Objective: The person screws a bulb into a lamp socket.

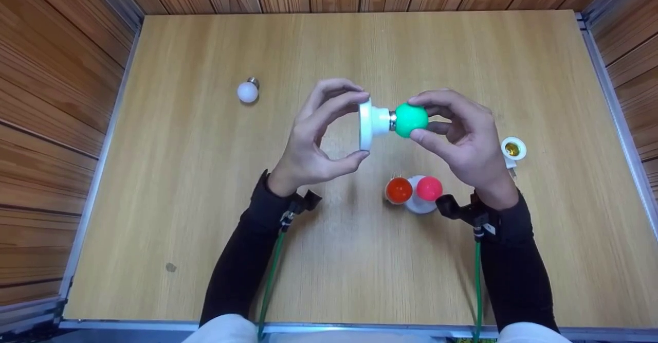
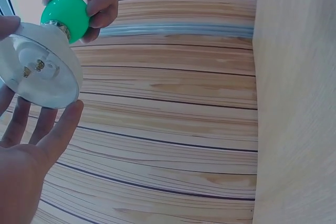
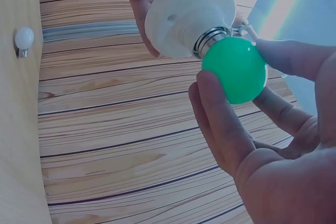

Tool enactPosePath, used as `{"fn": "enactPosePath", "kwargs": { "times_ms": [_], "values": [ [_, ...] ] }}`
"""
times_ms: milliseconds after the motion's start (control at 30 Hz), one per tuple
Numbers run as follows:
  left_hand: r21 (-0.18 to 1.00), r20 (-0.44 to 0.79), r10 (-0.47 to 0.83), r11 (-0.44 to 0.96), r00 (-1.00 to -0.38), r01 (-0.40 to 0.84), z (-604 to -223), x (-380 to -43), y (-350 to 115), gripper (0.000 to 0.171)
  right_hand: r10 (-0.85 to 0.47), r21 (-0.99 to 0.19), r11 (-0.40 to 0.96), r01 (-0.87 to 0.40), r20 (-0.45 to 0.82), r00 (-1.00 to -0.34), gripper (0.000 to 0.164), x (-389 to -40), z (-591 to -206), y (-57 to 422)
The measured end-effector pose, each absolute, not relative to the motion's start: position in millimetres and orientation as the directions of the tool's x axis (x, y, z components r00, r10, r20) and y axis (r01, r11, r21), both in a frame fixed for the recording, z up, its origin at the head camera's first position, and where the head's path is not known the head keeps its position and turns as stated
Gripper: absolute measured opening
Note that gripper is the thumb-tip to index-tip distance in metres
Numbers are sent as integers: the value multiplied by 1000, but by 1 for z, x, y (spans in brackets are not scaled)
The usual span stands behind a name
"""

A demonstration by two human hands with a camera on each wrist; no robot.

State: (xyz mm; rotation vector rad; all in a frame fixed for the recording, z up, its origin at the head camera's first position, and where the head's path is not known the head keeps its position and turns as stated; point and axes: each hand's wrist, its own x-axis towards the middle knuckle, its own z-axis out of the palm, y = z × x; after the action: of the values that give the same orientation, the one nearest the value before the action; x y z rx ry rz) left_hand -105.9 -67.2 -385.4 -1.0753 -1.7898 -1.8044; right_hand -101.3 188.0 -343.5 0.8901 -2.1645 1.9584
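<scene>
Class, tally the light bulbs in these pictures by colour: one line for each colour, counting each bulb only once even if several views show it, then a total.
Green bulb: 1
White bulb: 1
Orange-red bulb: 1
Pink bulb: 1
Total: 4

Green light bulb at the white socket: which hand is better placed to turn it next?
Probably the right hand: it pinches the green light bulb itself, while the left hand holds the white lamp socket by its wide rim.
</scene>
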Motion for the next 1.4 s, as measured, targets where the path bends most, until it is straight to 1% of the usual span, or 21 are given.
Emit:
{"fn": "enactPosePath", "kwargs": {
  "times_ms": [133,333,600,667,733,967,1133,1267,1400],
  "values": [
    [669,735,241,-108,-634,735,-385,-106,-67,65,-351,-889,1,-458,429,-833,38,-101,-344,188],
    [697,715,234,-160,-659,699,-385,-105,-66,70,-323,-859,7,-512,483,-814,35,-102,-346,183],
    [728,686,227,-201,-692,655,-383,-103,-66,69,-199,-807,-94,-584,589,-783,42,-101,-352,176],
    [731,683,224,-207,-695,650,-383,-103,-66,69,-183,-792,-101,-603,610,-771,40,-101,-352,175],
    [733,681,220,-210,-699,647,-383,-103,-66,69,-184,-778,-94,-621,626,-757,39,-101,-352,175],
    [740,673,205,-210,-711,639,-382,-101,-67,69,-246,-725,-62,-686,677,-693,45,-103,-350,178],
    [742,670,208,-213,-713,635,-381,-101,-67,69,-238,-670,-16,-742,724,-648,34,-104,-351,176],
    [744,668,210,-211,-714,634,-381,-101,-66,69,-222,-651,-15,-759,742,-633,29,-104,-351,174],
    [742,670,213,-210,-711,637,-380,-100,-66,69,-239,-662,-3,-750,728,-642,34,-104,-350,176]
  ]
}}
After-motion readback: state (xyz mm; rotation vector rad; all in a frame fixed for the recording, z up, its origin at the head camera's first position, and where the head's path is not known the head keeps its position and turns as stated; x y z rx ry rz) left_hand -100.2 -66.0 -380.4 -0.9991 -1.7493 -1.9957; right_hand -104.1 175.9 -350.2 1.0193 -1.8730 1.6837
